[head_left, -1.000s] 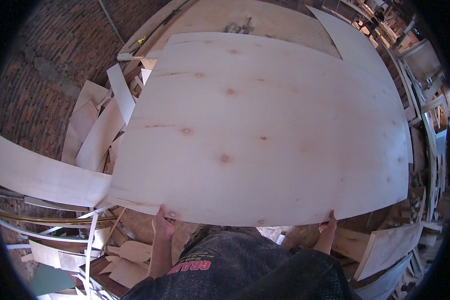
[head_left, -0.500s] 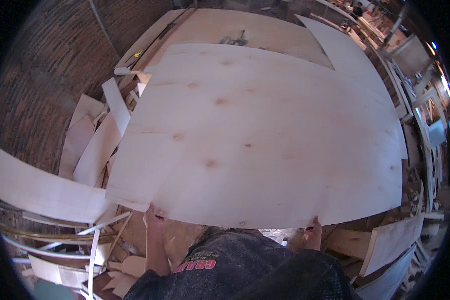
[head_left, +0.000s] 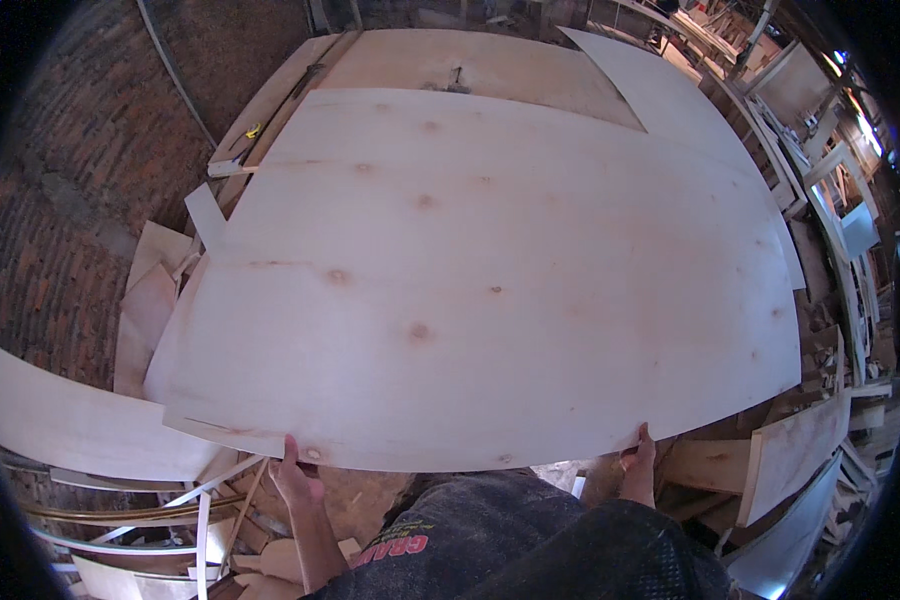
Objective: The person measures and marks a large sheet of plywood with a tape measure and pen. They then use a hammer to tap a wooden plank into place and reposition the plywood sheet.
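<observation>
A large pale plywood sheet (head_left: pixel 490 330) with several brownish knots spreads out in front of me. My left hand (head_left: pixel 296 478) grips its near edge toward the left, thumb on top and fingers hidden beneath. Farther right along that edge, my right hand (head_left: pixel 638 458) pinches the sheet the same way. The far part of the sheet overlaps a wide brown board surface (head_left: pixel 490 60) and another pale sheet (head_left: pixel 660 85). A small dark tool (head_left: pixel 457 82) lies just beyond the sheet's far edge.
A brick wall (head_left: pixel 60 220) rises at the left, with offcut panels (head_left: pixel 150 310) leaning near it. Curved strips (head_left: pixel 120 535) lie low on the left. Boards (head_left: pixel 795 455) and scrap wood stand at the right. A small yellow item (head_left: pixel 253 130) rests on the far-left boards.
The sheet's near edge has come closer to me, and its near-left corner has shifted left. Both hands keep hold; more of my left forearm shows. My view has turned slightly.
</observation>
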{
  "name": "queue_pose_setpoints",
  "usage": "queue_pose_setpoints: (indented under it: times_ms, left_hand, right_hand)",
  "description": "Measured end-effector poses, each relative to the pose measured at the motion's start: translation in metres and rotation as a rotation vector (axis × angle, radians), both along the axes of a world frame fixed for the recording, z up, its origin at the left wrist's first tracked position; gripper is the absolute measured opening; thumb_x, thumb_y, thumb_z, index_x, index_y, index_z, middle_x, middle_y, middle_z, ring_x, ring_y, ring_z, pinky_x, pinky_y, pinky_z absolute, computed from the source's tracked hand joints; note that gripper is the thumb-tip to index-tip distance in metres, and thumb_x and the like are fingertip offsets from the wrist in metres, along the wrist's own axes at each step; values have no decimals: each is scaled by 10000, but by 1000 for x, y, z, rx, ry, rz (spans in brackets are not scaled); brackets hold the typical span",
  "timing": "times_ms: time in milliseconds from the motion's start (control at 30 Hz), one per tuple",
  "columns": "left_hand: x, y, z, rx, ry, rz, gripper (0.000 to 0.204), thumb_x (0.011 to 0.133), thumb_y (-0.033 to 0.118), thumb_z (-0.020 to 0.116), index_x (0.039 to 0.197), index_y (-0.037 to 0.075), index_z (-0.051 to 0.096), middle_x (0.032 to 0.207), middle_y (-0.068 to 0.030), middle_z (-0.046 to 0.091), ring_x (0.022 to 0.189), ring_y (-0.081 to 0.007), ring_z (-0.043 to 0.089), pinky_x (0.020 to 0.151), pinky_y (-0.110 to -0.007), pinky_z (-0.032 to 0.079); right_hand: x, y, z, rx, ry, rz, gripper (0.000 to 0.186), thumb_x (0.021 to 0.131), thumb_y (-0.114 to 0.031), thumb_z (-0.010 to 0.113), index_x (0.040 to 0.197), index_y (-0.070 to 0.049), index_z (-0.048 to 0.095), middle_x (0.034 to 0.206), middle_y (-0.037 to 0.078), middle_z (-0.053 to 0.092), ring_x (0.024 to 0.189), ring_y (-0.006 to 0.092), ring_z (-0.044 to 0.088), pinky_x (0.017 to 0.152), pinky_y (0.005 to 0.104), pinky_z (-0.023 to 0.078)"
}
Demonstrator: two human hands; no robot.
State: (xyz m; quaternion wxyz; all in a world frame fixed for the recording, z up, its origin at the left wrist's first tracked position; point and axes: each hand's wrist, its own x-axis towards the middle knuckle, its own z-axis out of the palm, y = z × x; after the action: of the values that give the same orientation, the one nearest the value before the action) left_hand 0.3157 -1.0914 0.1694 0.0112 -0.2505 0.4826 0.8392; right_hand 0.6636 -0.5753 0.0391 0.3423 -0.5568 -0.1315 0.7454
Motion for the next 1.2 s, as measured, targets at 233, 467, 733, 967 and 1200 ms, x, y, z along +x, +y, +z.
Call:
queue_pose_setpoints:
  times_ms: [233, 467, 733, 967, 1200]
  left_hand:
    - [-52, -26, -77, 109, -100, -61, 374, 857, 115, 608, 1206, 85, 478, 1071, -35, 563, 920, -209, 580, 764, -354, 509]
    - [-96, -43, -148, 151, -300, -53, 239, 865, 195, 607, 1080, 104, 556, 1010, -42, 601, 982, -202, 567, 768, -360, 506]
    - [-96, -38, -188, 200, -316, -10, 304, 860, 368, 596, 986, 94, 566, 865, -29, 609, 735, -186, 591, 652, -306, 502]
    - [19, 78, -168, 443, -472, -236, 555, 773, 620, 572, 947, 93, 590, 821, -12, 603, 760, -197, 587, 717, -379, 497]
    - [47, 159, -150, 244, -542, -216, 523, 838, 525, 547, 1143, 101, 531, 1081, -72, 566, 954, -236, 572, 768, -405, 523]
  right_hand:
    - [-15, 2, -2, -24, -146, 140, 402, 891, -396, 538, 1125, -69, 533, 1044, 75, 605, 925, 260, 587, 712, 380, 514]
    - [-38, -16, -32, -65, -131, 139, 328, 903, -330, 539, 1104, -71, 544, 1019, 70, 605, 893, 207, 593, 699, 318, 521]
    - [-54, -34, -34, -30, -135, 130, 378, 875, -272, 593, 1181, -77, 488, 1057, 69, 595, 944, 222, 595, 770, 341, 525]
    - [-60, -49, -22, -128, 3, 209, 369, 880, -272, 587, 1173, -73, 483, 1112, 90, 562, 1025, 266, 565, 838, 417, 512]
    - [-46, -44, -55, -293, 161, 253, 297, 907, -188, 515, 1167, -50, 476, 1129, 138, 540, 1008, 306, 560, 829, 452, 510]
